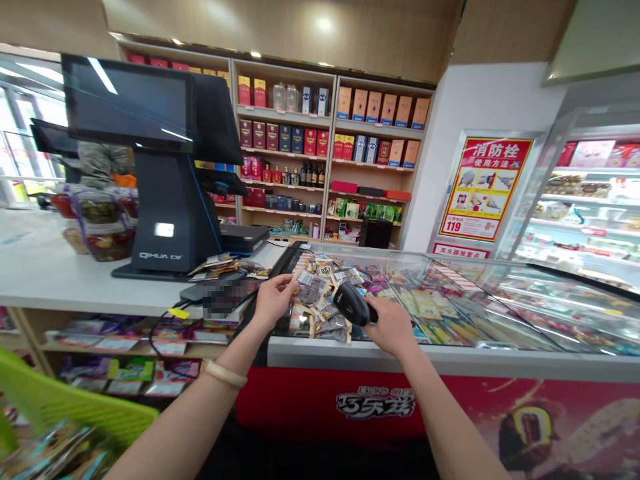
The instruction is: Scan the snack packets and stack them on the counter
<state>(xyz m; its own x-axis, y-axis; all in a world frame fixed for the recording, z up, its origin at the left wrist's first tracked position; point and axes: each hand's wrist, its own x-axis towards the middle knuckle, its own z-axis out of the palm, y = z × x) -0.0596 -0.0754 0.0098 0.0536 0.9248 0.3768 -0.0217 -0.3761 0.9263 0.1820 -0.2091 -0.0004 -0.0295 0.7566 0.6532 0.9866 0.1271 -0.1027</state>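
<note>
My left hand [273, 300] pinches a small clear snack packet [310, 288] and holds it up over the glass lid of a chest freezer [450, 360]. My right hand [390, 325] is wrapped round the handle of a black barcode scanner [351, 303], whose head points at that packet. Several more small snack packets [327, 320] lie in a loose pile on the glass beneath both hands. A beaded bracelet [226, 374] sits on my left wrist.
A black till with its screen [150, 167] stands on the white counter [55, 277] to the left, with jars of food [103, 227] behind it. Shelves of boxed goods [330, 147] line the back wall. A fridge cabinet [585, 200] stands right, a green basket [65, 407] bottom left.
</note>
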